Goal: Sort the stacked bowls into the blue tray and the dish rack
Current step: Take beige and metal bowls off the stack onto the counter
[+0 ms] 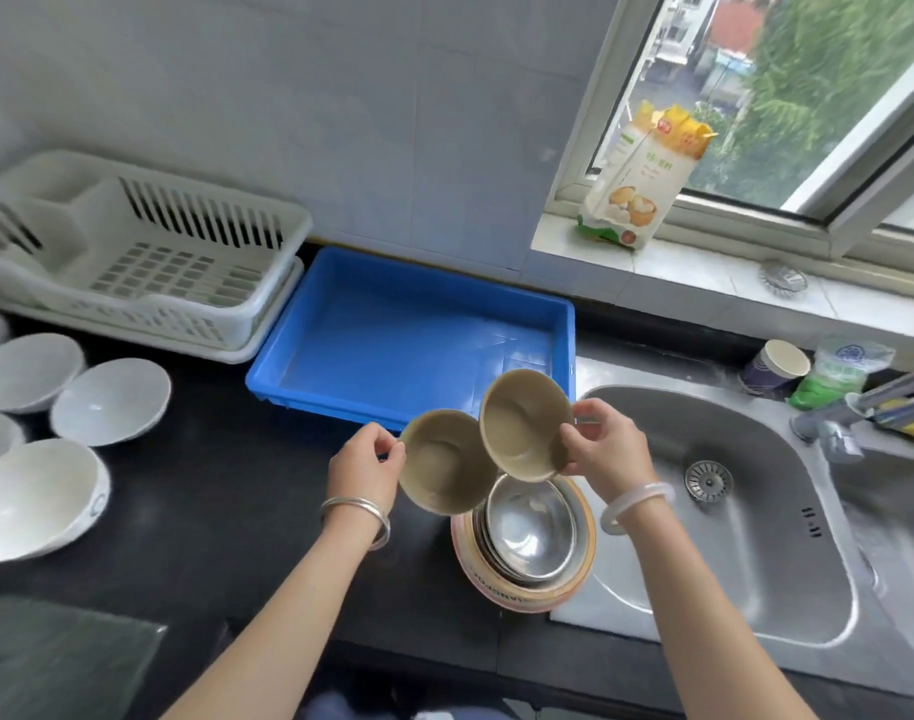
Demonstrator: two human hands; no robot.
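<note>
My left hand (365, 465) grips the rim of a beige bowl (441, 462), tilted toward me. My right hand (603, 449) holds a second beige bowl (522, 423) by its rim, slightly higher and overlapping the first. Both hang just above the stack of bowls (527, 543), whose top is a shiny metal bowl inside a wider orange-rimmed one, on the dark counter beside the sink. The blue tray (408, 283) lies empty just beyond the held bowls. The white dish rack (148, 252) stands empty at the far left against the wall.
Several white bowls (109, 400) lie on the black counter at the left. A steel sink (730, 501) with a tap (849, 413) is at the right. A paper cup (774, 366) and a food bag (642, 184) sit near the window sill.
</note>
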